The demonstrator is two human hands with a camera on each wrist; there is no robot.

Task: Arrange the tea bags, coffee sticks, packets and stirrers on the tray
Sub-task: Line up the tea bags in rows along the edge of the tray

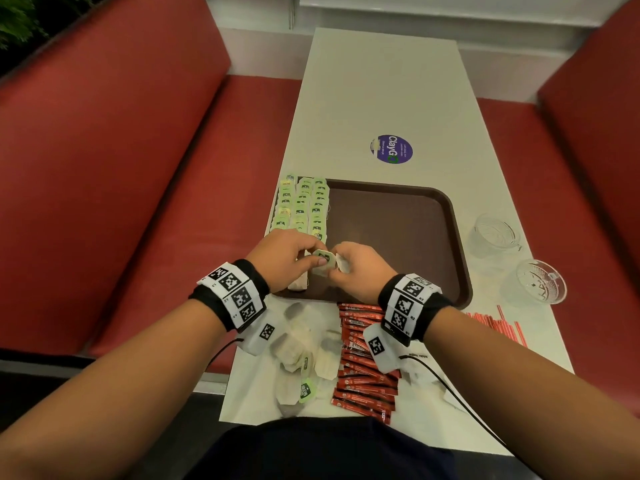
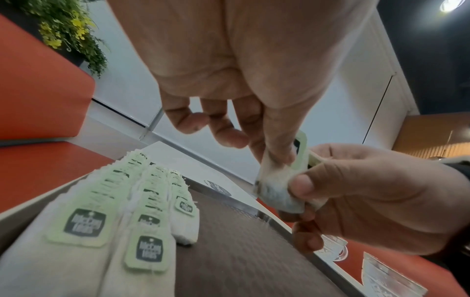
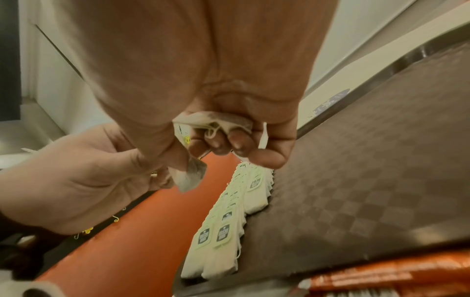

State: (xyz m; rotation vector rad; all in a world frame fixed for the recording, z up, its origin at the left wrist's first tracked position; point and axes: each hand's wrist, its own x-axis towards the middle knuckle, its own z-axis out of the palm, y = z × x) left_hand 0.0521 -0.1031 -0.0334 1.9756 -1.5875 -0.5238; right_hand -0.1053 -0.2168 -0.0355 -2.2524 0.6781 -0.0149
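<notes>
Head view: left hand [image 1: 289,256] and right hand [image 1: 360,271] are meeting at frame centre above the brown tray [image 1: 462,271], both pinching one tea bag [image 1: 325,262]. Right wrist view alone is showing more bags bunched under the right hand's curled fingers [image 3: 236,140]. Left wrist view is showing three tea bag rows [image 2: 142,203] along the tray's left side. Coffee sticks [image 1: 363,372], loose bags, stirrers [image 1: 498,323] are lying on the surface [image 1: 381,98] lower frame; two glasses [image 1: 516,261] right. Forearms are hiding part of these.
</notes>
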